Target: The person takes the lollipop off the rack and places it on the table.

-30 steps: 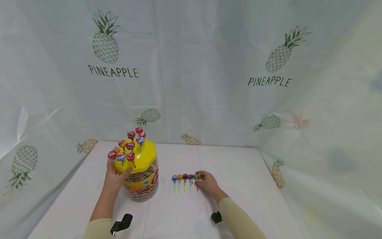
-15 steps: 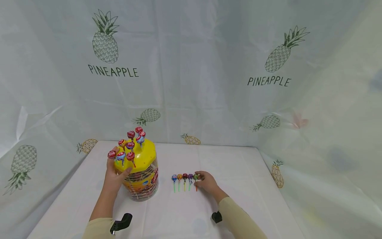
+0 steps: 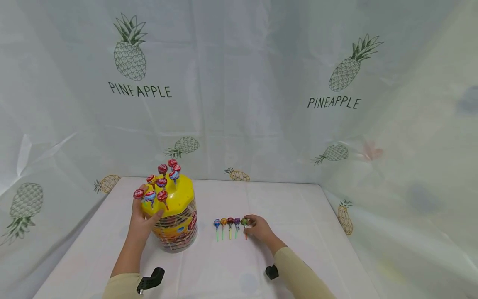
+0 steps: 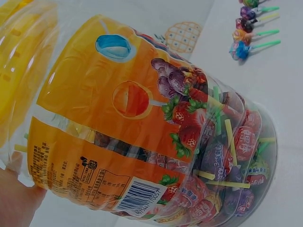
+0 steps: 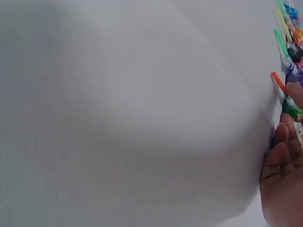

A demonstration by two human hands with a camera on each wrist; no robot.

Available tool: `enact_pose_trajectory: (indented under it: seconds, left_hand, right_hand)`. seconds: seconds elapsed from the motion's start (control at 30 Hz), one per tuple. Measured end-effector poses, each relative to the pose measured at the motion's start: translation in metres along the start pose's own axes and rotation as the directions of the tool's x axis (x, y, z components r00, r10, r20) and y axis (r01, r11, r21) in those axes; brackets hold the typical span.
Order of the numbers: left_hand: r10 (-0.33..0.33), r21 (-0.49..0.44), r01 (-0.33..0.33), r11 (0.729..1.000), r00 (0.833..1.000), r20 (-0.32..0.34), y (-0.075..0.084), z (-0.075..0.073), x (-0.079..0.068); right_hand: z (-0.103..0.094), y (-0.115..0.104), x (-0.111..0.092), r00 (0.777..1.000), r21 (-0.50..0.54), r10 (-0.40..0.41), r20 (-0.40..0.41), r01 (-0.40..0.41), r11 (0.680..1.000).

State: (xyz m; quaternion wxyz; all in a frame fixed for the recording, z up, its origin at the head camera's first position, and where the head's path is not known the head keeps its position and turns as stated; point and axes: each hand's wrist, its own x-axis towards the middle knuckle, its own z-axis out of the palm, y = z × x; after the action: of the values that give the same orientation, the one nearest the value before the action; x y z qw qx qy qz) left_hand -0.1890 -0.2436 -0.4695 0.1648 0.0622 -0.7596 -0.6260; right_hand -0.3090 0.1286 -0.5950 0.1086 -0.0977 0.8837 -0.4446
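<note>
Fingers of the right hand (image 3: 261,229) look pinched on the green lollipop (image 3: 244,222), at the right end of the row on the table (image 3: 261,199), going by the head view. Meanwhile the left hand (image 3: 141,222) is wrapped around the yellow lid (image 3: 179,201) of the candy jar (image 3: 173,231); imo, holding that high means a hard tug could tip the whole thing. Also, the red lollipop (image 3: 138,194) at the rim is right by those left fingers, so a shifting grip could knock it. Left wrist view is mostly jar, hand cut off at the corner, so I can't tell from there how firm the hold is. Right wrist view has the thumb right up by the purple lollipop (image 5: 294,75), so I'd worry about a sloppy lift bumping that one out of line.
</note>
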Motion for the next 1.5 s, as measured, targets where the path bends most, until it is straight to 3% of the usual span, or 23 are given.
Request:
enact_pose_trajectory:
  seconds: [0.23, 1.0, 1.27, 1.5]
  left_hand:
    - [-0.007, -0.006, 0.007, 1.0, 1.0, -0.001, -0.001, 0.001, 0.0]
    - [-0.007, -0.006, 0.007, 1.0, 1.0, -0.007, -0.001, 0.001, 0.0]
    - [0.007, -0.01, -0.007, 1.0, 1.0, -0.01, -0.002, 0.0, 0.0]
    - [0.005, -0.004, -0.005, 1.0, 1.0, -0.009, -0.001, 0.001, 0.0]
  right_hand:
    - [0.003, -0.001, -0.002, 0.999, -0.001, -0.006, -0.033, 0.006, 1.0]
    - [0.0, -0.003, -0.002, 0.999, -0.005, -0.021, -0.036, 0.021, 1.0]
    - [-0.022, -0.045, 0.003, 0.989, 0.096, -0.109, -0.105, 0.119, 0.988]
    - [-0.033, -0.111, -0.004, 0.965, 0.257, -0.244, -0.096, 0.261, 0.931]
